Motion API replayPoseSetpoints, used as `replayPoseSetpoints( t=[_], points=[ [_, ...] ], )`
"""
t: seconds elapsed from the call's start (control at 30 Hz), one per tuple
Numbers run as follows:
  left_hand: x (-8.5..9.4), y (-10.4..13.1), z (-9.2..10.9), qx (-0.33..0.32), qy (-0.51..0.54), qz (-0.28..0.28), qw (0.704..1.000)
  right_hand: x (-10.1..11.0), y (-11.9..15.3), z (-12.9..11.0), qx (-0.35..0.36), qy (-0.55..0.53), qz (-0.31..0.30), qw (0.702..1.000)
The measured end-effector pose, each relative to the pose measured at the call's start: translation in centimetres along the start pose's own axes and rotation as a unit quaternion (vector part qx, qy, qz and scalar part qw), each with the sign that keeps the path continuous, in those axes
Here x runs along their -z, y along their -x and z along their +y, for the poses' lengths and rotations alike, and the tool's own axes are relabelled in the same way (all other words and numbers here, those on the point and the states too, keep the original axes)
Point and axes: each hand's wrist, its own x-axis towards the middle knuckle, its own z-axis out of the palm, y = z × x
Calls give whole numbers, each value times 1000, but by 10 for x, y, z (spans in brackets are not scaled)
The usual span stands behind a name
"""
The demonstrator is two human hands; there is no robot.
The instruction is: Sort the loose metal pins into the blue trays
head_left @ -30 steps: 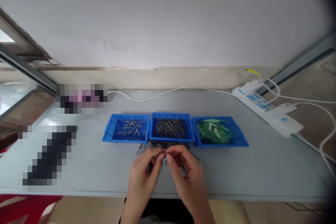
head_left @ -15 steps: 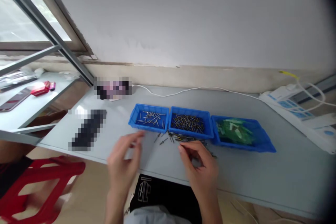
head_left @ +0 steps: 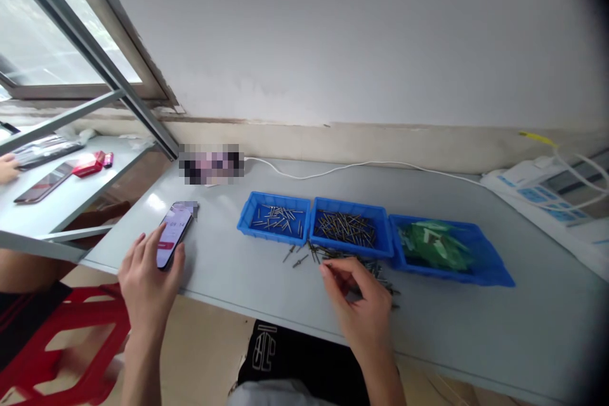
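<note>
Reaching lower left, we spread our left hand (head_left: pixel 151 276) open at the phone (head_left: pixel 172 238) on the bench (head_left: pixel 223 276); our right hand (head_left: pixel 365 304), fingers pinched closed, contents unclear, hovered beside loose metal pins (head_left: pixel 301 261), lower centre.

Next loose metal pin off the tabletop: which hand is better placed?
Likely the right hand: it's right at the loose pins; the left hand is over at the phone.

Looks like a small assembly workspace, workshop-type — plain gray workbench (head_left: pixel 228 266) against a scuffed wall (head_left: pixel 333 44), blue parts bins (head_left: pixel 352 243) with metal pins sorted inside, more pins loose out front, power strip (head_left: pixel 547 203) at the right end, red plastic stool (head_left: pixel 71 336) at left.
</note>
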Motion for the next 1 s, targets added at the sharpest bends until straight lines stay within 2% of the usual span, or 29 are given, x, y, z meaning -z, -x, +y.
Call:
replayPoseSetpoints(
  t=[0.1, 0.2, 0.3, 0.33, 0.4, 0.5, 0.53, 0.67, 0.8, 0.93, 1.0],
  points=[
    [-3, -10, -5, 13, -22, -11, 1000, 1, -1, 0, 4, 11, -5, 1000],
    [-3, -13, 3, 32, -12, -5, 999, 0, -2, 0, -1, 17, -5, 1000],
    [-1, -4, 33, 24, 36, 38, 998, -1, -3, 0, -8, 21, -3, 1000],
    [0, -1, 48, 28, 66, 53, 996, -2, -3, 0, -8, 21, -3, 1000],
    [2, 6, 83, 54, 149, 44, 986, -2, -3, 0, -5, 18, 3, 1000],
    [3, 9, 140, 99, 288, 14, 952, -1, -3, -1, 3, 6, 28, 1000],
    [3, 8, 157, 101, 324, -12, 941, 0, -3, -1, 7, 2, 40, 999],
    [4, 4, 207, 11, 426, -90, 900, 7, -4, -6, 12, -4, 68, 998],
    [1, 13, 230, -38, 478, -166, 861, 17, -2, -8, 5, 7, 93, 996],
    [-8, 29, 237, -71, 493, -271, 823, 22, 0, -3, 0, -3, 110, 994],
    [-15, 34, 237, -73, 504, -292, 809, 21, 0, 0, -1, -8, 112, 994]
  ],
)
